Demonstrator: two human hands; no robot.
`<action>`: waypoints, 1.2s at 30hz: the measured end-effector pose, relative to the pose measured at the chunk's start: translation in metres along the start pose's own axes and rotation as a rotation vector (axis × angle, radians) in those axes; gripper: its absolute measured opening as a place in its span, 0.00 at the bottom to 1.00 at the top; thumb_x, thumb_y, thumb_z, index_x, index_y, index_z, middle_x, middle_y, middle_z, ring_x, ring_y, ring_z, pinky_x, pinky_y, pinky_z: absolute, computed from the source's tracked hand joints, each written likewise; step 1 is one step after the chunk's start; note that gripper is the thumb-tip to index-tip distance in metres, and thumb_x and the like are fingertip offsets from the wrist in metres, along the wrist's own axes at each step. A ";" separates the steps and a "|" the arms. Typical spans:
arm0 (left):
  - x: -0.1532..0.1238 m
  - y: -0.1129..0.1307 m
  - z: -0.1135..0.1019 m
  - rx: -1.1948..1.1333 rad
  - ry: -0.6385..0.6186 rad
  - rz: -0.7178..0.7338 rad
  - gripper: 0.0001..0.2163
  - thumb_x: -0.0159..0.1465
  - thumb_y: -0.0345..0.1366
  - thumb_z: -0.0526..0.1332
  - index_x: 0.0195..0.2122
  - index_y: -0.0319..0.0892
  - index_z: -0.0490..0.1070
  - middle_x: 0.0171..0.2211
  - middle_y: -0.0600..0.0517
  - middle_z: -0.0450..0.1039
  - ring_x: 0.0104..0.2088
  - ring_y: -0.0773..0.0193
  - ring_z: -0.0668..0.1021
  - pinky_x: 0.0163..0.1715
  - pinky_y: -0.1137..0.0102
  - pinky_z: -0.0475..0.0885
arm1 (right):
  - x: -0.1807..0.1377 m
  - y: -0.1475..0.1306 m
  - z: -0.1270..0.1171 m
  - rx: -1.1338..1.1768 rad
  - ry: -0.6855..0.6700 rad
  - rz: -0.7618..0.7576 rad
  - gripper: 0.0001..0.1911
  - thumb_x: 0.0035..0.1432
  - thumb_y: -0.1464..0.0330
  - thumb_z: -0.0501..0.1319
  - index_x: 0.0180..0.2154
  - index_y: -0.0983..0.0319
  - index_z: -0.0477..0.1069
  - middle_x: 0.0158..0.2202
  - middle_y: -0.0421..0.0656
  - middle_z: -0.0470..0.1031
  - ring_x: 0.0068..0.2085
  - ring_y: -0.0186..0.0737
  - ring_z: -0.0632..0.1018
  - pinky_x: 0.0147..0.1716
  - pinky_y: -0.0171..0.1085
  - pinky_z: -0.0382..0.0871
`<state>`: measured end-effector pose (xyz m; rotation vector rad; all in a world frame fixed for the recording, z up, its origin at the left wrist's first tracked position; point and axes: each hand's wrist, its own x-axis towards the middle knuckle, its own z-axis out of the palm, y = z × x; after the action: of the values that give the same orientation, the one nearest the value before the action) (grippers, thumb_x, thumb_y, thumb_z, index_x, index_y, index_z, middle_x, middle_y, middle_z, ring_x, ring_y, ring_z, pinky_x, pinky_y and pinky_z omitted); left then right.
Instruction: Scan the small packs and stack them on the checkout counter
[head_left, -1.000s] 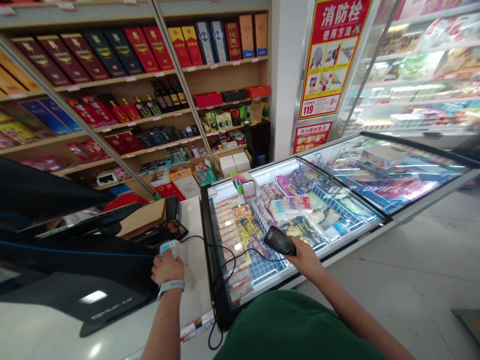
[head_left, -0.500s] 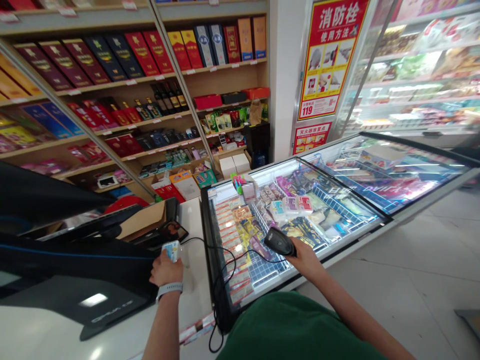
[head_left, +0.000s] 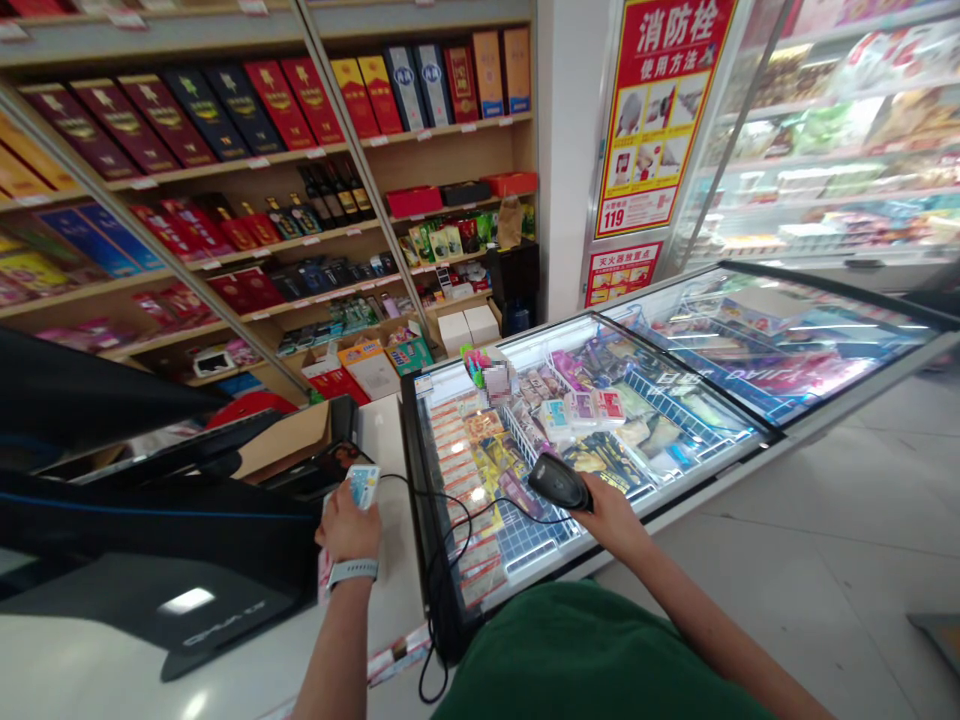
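Note:
My right hand (head_left: 606, 512) is wrapped round the grip of a black barcode scanner (head_left: 556, 482), held over the glass top of the chest freezer (head_left: 491, 590). From the scanner a black cable (head_left: 471, 530) runs left to the counter. My left hand (head_left: 351, 530), with a pale watch band at the wrist, is closed on a small white and light-blue package (head_left: 364, 486) above the white counter (head_left: 394, 560). Its exact kind is not clear, and my fingers hide part of it. Something pink (head_left: 324, 572) shows partly beside my left wrist.
A black checkout terminal (head_left: 225, 590) stands left of my left hand. Small packs (head_left: 580, 408) and a blurred item (head_left: 498, 382) lie on the freezer lid. An open cardboard box (head_left: 285, 442) is behind the counter. Shelves (head_left: 457, 145) of boxed goods line the back.
My left hand has shifted slightly right with the package, away from the terminal, and a pink thing has come into sight by the wrist. My right hand and the scanner stay almost still.

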<state>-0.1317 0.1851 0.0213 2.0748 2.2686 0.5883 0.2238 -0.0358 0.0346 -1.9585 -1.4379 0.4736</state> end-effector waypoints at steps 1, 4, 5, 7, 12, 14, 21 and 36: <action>-0.001 0.003 0.002 -0.006 0.014 0.022 0.26 0.60 0.38 0.58 0.61 0.41 0.58 0.56 0.39 0.66 0.53 0.46 0.71 0.50 0.53 0.64 | 0.000 0.000 0.000 -0.002 0.000 -0.002 0.15 0.51 0.70 0.58 0.42 0.61 0.68 0.40 0.46 0.76 0.43 0.47 0.77 0.41 0.39 0.67; -0.004 0.012 0.009 -0.042 0.040 0.100 0.27 0.59 0.35 0.59 0.61 0.41 0.58 0.55 0.40 0.67 0.54 0.47 0.71 0.51 0.54 0.64 | 0.000 0.001 0.000 -0.011 0.002 -0.003 0.15 0.51 0.70 0.57 0.43 0.62 0.68 0.40 0.47 0.76 0.43 0.47 0.77 0.41 0.40 0.67; -0.005 0.015 0.012 -0.063 0.039 0.126 0.28 0.59 0.35 0.60 0.61 0.41 0.58 0.55 0.40 0.67 0.54 0.47 0.70 0.51 0.54 0.64 | 0.000 0.002 0.001 -0.012 0.003 -0.004 0.15 0.51 0.70 0.58 0.43 0.62 0.68 0.40 0.47 0.76 0.43 0.48 0.77 0.41 0.40 0.67; -0.009 0.022 0.017 -0.115 0.030 0.170 0.28 0.59 0.35 0.60 0.61 0.41 0.59 0.56 0.40 0.67 0.55 0.48 0.70 0.52 0.55 0.65 | 0.000 0.003 0.002 -0.008 0.005 -0.007 0.15 0.51 0.70 0.58 0.43 0.62 0.68 0.41 0.47 0.76 0.44 0.48 0.77 0.42 0.40 0.67; -0.017 0.043 0.024 -0.278 0.001 0.269 0.29 0.56 0.33 0.61 0.60 0.41 0.60 0.56 0.41 0.68 0.55 0.48 0.71 0.54 0.56 0.64 | 0.000 0.004 0.002 0.001 0.004 0.011 0.17 0.50 0.70 0.58 0.45 0.62 0.68 0.42 0.47 0.76 0.44 0.47 0.77 0.43 0.40 0.68; -0.020 0.050 0.025 -0.372 -0.011 0.322 0.29 0.56 0.33 0.61 0.60 0.41 0.60 0.56 0.41 0.68 0.55 0.49 0.71 0.55 0.57 0.65 | 0.000 0.003 0.001 0.004 0.007 0.015 0.18 0.50 0.70 0.58 0.45 0.62 0.68 0.42 0.47 0.76 0.45 0.47 0.77 0.43 0.40 0.68; -0.031 0.071 0.018 -0.630 -0.070 0.321 0.29 0.55 0.36 0.63 0.59 0.41 0.61 0.56 0.42 0.68 0.55 0.51 0.72 0.57 0.58 0.64 | -0.002 0.002 0.000 0.007 0.019 0.003 0.16 0.50 0.70 0.58 0.44 0.61 0.69 0.41 0.47 0.76 0.43 0.47 0.77 0.42 0.40 0.68; -0.046 0.096 0.021 -1.507 -0.638 -0.249 0.20 0.53 0.41 0.68 0.46 0.39 0.74 0.43 0.44 0.78 0.40 0.59 0.80 0.45 0.63 0.73 | -0.003 -0.003 -0.003 -0.002 0.002 0.011 0.16 0.50 0.71 0.58 0.43 0.61 0.69 0.40 0.45 0.77 0.43 0.46 0.77 0.42 0.39 0.67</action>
<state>-0.0284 0.1514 0.0175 0.9390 0.9810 0.9541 0.2232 -0.0392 0.0385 -1.9681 -1.4275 0.4748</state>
